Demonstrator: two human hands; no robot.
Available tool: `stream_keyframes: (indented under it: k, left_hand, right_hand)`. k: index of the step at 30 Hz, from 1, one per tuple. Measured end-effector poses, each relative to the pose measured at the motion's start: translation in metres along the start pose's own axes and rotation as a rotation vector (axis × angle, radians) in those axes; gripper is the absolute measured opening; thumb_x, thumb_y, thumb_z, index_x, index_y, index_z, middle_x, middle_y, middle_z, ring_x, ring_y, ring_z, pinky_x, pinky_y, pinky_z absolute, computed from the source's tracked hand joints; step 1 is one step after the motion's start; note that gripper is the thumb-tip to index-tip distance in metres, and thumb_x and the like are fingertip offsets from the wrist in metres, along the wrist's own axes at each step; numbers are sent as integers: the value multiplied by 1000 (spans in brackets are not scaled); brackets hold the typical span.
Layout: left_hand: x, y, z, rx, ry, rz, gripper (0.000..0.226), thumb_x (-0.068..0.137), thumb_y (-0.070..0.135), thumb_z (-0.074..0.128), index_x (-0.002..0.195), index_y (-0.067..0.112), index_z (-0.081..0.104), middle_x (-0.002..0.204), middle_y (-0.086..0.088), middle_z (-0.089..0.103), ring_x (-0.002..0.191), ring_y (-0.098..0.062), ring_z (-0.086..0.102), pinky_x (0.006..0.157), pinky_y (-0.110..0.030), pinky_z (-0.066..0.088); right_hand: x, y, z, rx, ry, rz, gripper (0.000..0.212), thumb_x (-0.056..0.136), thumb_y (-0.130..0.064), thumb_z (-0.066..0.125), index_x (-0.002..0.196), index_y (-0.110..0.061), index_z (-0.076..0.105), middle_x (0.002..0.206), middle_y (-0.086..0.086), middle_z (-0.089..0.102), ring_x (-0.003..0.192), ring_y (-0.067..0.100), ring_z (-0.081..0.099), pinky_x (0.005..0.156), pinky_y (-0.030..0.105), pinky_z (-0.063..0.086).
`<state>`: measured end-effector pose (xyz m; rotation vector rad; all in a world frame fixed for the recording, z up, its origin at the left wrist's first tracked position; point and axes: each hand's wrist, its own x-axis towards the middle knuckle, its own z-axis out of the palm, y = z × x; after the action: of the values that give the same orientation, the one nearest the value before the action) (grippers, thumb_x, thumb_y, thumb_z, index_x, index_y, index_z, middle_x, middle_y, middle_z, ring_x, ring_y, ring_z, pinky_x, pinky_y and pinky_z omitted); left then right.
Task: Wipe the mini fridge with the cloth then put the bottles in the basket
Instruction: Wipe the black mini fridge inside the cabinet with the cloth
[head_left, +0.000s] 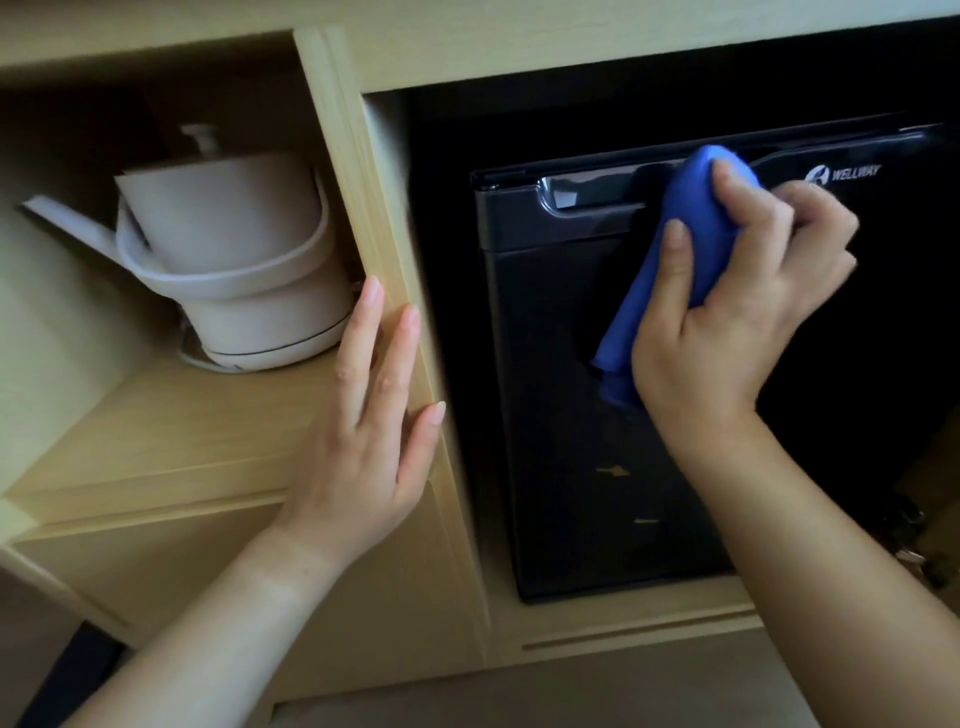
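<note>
Wooden cabinet (363, 218), two bays. Right bay: black mini fridge (561, 364), door closed, WELLWAY logo near the top. Left bay: pale electric kettle (244, 260) on its shelf. Left hand (374, 415) flat on the divider panel, grip apart, holding nothing. Right hand (727, 312) grip clamped on bunched blue cloth (680, 249), pressed to the fridge door by the handle recess, tail hanging down.

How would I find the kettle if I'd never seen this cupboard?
Start at the pale wooden cabinet and look in the open shelf left of the black mini fridge. The white electric kettle sits there on its round base, beyond the left hand. It is the only white, spouted thing.
</note>
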<state>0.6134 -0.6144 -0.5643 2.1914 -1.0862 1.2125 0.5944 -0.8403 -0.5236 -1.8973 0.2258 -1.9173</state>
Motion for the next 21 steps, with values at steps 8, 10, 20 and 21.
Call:
stream_keyframes:
  k: [8,10,20,21]
  left_hand:
    - [1,0,-7,20,-21,-83,67,95,30,45,147,5,11,152,-15,9,146,-8,2,115,-15,11]
    - [-1,-1,-5,13,-50,-89,69,96,33,42,149,12,4,155,-11,8,145,-3,2,112,-8,11]
    - [-2,-5,-6,24,-73,-64,67,98,40,35,149,18,-1,157,-8,6,142,-4,13,93,-20,31]
    - [-2,-5,-6,27,-73,-65,66,98,42,33,149,19,-2,157,-7,6,143,1,8,93,-20,31]
  right_hand:
    - [-47,17,-2,13,-235,-283,25,94,-29,54,118,-22,50,121,9,37,102,31,38,95,25,27]
    - [-39,20,-5,-2,-206,-240,26,94,-28,54,119,-20,49,120,15,42,101,34,40,97,20,21]
    - [-33,-36,25,87,-81,-237,25,94,-27,55,118,-21,49,119,8,37,103,26,37,98,15,19]
    - [-38,-32,24,78,-122,-280,25,94,-27,55,117,-21,49,119,7,36,103,26,36,98,17,19]
